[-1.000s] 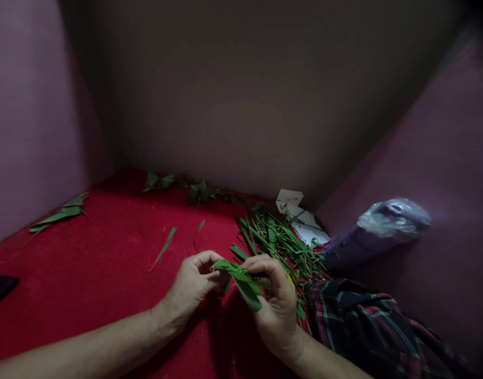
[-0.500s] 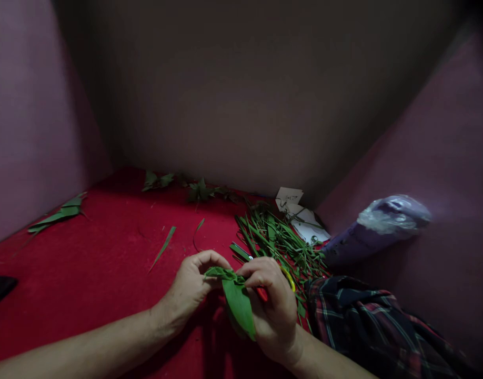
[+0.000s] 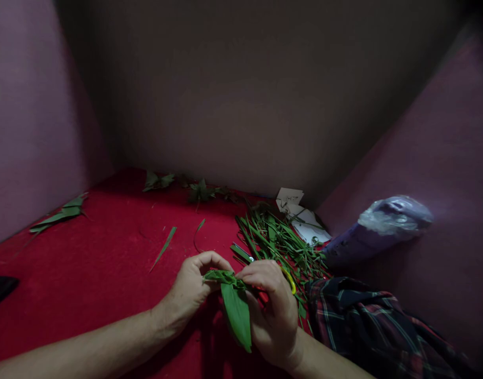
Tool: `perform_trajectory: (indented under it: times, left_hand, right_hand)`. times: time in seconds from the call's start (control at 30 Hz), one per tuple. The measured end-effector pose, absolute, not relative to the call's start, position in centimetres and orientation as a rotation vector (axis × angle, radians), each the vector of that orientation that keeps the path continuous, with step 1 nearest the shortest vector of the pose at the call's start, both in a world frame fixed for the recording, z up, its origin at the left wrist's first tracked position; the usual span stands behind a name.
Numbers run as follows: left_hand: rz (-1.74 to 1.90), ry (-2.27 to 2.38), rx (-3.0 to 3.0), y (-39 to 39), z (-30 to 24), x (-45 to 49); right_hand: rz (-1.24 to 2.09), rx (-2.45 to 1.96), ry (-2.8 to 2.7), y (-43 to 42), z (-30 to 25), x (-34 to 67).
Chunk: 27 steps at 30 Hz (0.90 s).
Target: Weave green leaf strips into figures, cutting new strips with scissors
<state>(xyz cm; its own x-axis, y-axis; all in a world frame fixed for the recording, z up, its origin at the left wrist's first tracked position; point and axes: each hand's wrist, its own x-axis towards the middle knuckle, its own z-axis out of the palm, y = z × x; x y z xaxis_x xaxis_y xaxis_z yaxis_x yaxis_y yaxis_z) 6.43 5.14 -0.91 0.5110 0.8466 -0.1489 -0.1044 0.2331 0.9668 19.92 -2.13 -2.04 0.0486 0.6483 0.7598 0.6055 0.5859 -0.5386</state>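
A green leaf (image 3: 237, 315) hangs between my hands, its upper part folded or knotted into a crumpled band. My left hand (image 3: 194, 284) pinches the left end of that band between thumb and fingers. With its thumb and fingertips, my right hand (image 3: 271, 308) grips the right end, and the broad blade droops below, its tip pointing down. Scissors (image 3: 288, 279) with yellow and red handles lie partly hidden behind my right hand, blades toward the upper left. Right behind them spreads a pile of cut green leaf strips (image 3: 281, 237).
Loose leaves (image 3: 62, 213) lie at the left wall, others (image 3: 200, 190) along the back wall. White paper pieces (image 3: 304, 221) sit behind the pile. A purple, plastic-wrapped roll (image 3: 368, 231) leans at right above plaid cloth (image 3: 355, 310). A dark flat object (image 3: 0, 290) rests on the red surface (image 3: 119, 273).
The hanging leaf blade has swung slightly left and its tip is a little lower. My right fingers have shifted slightly along the folded band. Both hands stay in nearly the same place.
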Motion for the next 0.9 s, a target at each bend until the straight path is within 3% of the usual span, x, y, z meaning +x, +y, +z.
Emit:
perform_trajectory:
  times: [0.67, 0.9]
  left_hand:
    - [0.741, 0.79, 1.136, 5.3, -1.9, 6.5]
    - [0.723, 0.733, 1.105, 5.6, -2.2, 6.6]
  right_hand:
    - [0.075, -1.105, -1.561, -2.0, -1.9, 19.8]
    - [0.224, -1.199, -1.424, -1.9, -3.0, 20.0]
